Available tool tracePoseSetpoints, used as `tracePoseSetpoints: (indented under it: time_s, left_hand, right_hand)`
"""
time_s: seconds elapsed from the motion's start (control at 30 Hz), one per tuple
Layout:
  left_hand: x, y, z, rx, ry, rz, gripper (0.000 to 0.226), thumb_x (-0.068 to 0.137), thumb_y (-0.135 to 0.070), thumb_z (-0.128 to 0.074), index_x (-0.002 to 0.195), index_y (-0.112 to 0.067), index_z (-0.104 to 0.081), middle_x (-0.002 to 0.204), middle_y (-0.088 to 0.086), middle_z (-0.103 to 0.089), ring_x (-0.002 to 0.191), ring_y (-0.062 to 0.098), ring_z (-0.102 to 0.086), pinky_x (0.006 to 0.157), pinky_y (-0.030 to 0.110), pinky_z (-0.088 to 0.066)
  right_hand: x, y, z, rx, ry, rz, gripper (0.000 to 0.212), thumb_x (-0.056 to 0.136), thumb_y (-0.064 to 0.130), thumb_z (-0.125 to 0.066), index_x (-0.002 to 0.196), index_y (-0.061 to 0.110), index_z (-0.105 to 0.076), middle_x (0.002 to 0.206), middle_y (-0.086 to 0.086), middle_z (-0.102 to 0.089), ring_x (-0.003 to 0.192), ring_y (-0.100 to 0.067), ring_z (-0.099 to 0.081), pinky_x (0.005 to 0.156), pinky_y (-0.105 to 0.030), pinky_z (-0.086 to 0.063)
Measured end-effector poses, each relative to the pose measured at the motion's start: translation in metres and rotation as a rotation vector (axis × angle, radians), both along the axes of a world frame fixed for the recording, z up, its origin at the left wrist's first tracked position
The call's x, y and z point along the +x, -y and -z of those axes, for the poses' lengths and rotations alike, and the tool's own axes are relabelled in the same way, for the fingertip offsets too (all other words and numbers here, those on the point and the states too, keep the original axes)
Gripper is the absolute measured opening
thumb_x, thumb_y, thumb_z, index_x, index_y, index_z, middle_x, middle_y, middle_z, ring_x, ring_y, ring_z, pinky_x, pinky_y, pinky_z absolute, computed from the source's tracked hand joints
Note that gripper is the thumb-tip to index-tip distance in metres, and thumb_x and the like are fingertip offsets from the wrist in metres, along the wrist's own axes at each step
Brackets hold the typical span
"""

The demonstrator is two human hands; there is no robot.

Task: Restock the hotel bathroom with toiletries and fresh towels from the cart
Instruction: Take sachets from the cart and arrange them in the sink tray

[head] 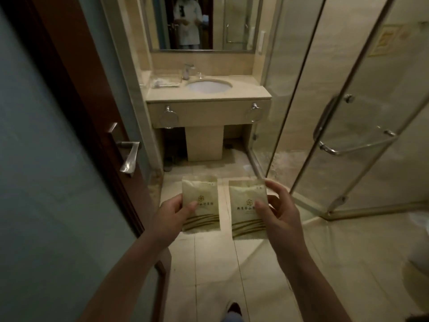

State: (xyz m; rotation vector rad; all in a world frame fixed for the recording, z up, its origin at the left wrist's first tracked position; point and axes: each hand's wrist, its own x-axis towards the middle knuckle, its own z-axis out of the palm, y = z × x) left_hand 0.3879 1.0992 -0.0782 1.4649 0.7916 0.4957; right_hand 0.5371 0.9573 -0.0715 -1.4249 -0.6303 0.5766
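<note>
Bathroom doorway. The left hand [173, 211] pinches the left sachet [200, 203] at its side edge; the right hand [276, 210] pinches the right sachet [247, 208], both above the tiled floor [209, 275]. Such light grips may let one slip, I judge. The vanity counter [250, 89] stands well ahead, shower glass [348, 66] at right.

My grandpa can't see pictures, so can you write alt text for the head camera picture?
The left hand pinches the left packet and the right hand the right packet, side by side. Ahead are a sink counter, a mirror above it and a glass shower.
</note>
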Motion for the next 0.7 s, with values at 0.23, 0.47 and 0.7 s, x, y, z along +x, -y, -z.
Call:
tracePoseSetpoints:
  time_s: [0.23,0.47,0.7]
  left_hand:
    - [0.102,-0.094,-0.004,-0.035,-0.014,-0.094,0.018,0.094,-0.021,-0.048,0.107,-0.016,-0.06,0.098,0.001,-0.072,0.09,0.016,-0.069,0.08,0.031,-0.054]
    - [0.183,-0.186,-0.01,-0.019,-0.004,-0.178,0.016,0.094,-0.02,-0.048,0.104,-0.018,-0.06,0.095,-0.001,-0.072,0.087,0.012,-0.069,0.073,0.024,-0.053]
    - [0.239,-0.278,0.001,-0.043,0.002,-0.193,0.016,0.094,-0.022,-0.049,0.105,-0.019,-0.06,0.094,-0.002,-0.072,0.088,0.012,-0.069,0.074,0.025,-0.054]
  right_hand:
    - [0.116,-0.105,-0.001,-0.026,0.009,-0.076,0.03,0.09,0.012,-0.055,0.113,0.031,-0.054,0.098,-0.006,-0.068,0.084,-0.02,-0.069,0.063,-0.031,-0.058]
    - [0.202,-0.212,-0.008,-0.036,-0.017,-0.151,0.034,0.09,0.013,-0.054,0.121,0.028,-0.051,0.1,-0.006,-0.067,0.089,-0.023,-0.067,0.07,-0.04,-0.059]
    - [0.258,-0.31,-0.002,-0.03,-0.001,-0.191,0.033,0.091,0.01,-0.053,0.112,0.036,-0.051,0.101,-0.003,-0.067,0.085,-0.018,-0.068,0.064,-0.031,-0.058]
